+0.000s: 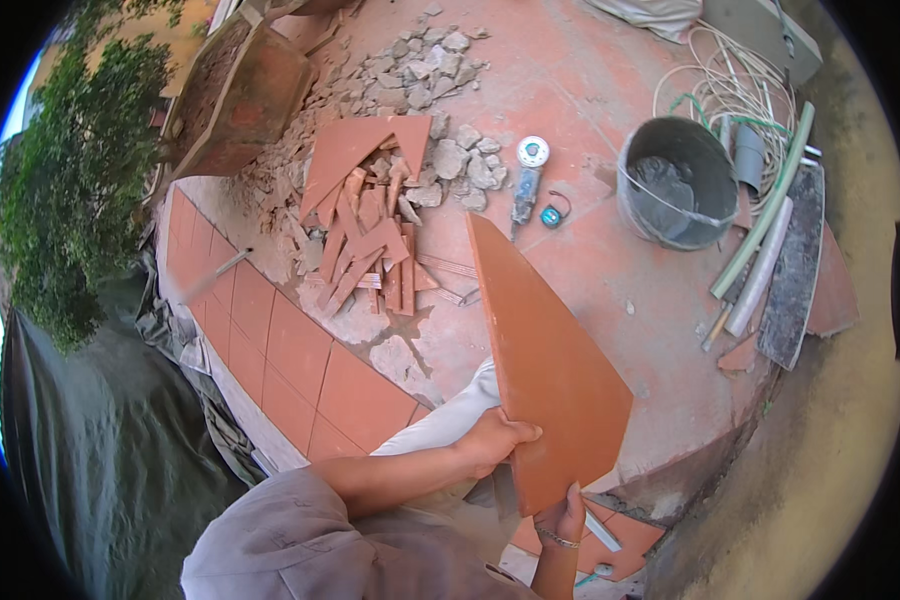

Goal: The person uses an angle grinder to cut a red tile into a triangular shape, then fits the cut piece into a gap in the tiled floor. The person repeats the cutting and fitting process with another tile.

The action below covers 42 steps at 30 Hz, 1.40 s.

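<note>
A large cut terracotta tile (555, 375) with a slanted edge is held up in front of me, tilted on edge. My left hand (498, 440) grips its left edge, thumb on the face and fingers behind. At the bottom corner my right hand (565, 515) clasps the tile from below, its fingers partly hidden. Beyond it, an angle grinder (526, 190) lies on the ground beside a small blue tape measure (551, 215). To their left is a heap of broken tile strips (370, 235).
Laid tiles (270, 340) run along the left, beside a dark green tarp (120, 430). Concrete rubble (450, 165) lies farther back. On the right stand a mortar bucket (632, 205), pipes (770, 245), a grey board (798, 275) and coiled hose (740, 75). More tile pieces (638, 540) lie by my right wrist.
</note>
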### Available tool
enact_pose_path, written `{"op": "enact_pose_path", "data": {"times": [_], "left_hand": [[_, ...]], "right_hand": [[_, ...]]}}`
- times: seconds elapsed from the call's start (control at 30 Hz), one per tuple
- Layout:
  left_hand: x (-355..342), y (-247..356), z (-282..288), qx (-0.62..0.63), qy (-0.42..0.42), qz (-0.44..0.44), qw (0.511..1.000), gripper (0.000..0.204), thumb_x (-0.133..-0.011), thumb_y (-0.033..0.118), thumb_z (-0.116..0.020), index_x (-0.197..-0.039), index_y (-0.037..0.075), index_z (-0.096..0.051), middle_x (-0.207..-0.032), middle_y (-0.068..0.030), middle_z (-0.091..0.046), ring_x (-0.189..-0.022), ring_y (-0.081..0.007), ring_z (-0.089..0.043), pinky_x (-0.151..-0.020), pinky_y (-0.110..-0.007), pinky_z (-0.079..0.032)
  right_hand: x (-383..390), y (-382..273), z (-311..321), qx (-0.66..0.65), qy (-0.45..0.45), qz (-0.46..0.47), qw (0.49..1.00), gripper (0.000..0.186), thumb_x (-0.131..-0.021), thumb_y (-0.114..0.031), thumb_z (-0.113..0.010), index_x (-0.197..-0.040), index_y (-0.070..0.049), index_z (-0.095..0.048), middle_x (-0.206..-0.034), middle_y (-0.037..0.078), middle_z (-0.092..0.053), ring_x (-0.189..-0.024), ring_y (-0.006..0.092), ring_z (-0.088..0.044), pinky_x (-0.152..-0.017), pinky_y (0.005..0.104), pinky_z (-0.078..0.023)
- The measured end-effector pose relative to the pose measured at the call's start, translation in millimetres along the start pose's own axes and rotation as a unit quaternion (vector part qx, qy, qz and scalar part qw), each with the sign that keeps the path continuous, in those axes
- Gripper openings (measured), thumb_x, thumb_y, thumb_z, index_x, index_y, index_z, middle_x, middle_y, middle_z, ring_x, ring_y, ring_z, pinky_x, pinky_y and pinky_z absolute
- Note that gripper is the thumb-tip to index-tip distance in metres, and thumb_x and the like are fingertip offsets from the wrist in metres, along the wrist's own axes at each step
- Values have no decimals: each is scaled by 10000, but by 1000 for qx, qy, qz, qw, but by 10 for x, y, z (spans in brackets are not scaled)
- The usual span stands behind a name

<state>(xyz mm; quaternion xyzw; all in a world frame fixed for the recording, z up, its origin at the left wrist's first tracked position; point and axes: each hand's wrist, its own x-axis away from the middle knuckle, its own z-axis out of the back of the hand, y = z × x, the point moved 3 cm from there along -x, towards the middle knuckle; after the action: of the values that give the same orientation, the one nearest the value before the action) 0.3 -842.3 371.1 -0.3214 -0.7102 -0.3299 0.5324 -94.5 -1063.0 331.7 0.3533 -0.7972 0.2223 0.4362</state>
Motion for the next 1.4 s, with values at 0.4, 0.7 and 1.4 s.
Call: {"op": "enact_pose_path", "data": {"times": [0.4, 0.7, 1.4], "left_hand": [[126, 1845, 3946, 2, 88, -158, 984, 550, -894, 65, -748, -1406, -20, -567, -1272, -140, -707, -1121, -273, -724, -975, -415, -611], [-727, 3013, 6659, -43, 37, -271, 961, 556, -849, 54, -740, -1374, -35, -582, -1296, -134, -700, -1189, -276, -694, -1055, -422, -565], [-2366, 3550, 8844, -211, 174, -138, 952, 654, -822, 129, -907, -1383, -29, -609, -1245, -147, -743, -1113, -261, -726, -1006, -445, -587]], "right_hand": [[-361, 1116, -827, 642, -99, -95, 754, 330, -996, -243, -738, -1249, -32, -709, -1135, 114, -762, -957, 206, -755, -797, 317, -611], [-457, 3364, -2084, 763, -211, -223, 569, 375, -888, -108, -798, -1259, -92, -749, -1209, 70, -765, -1141, 210, -707, -940, 371, -579], [-4011, 1745, -1341, 827, 57, 4, 560, 300, -911, -235, -805, -1107, -17, -736, -927, 164, -776, -853, 236, -758, -782, 343, -589]]}}
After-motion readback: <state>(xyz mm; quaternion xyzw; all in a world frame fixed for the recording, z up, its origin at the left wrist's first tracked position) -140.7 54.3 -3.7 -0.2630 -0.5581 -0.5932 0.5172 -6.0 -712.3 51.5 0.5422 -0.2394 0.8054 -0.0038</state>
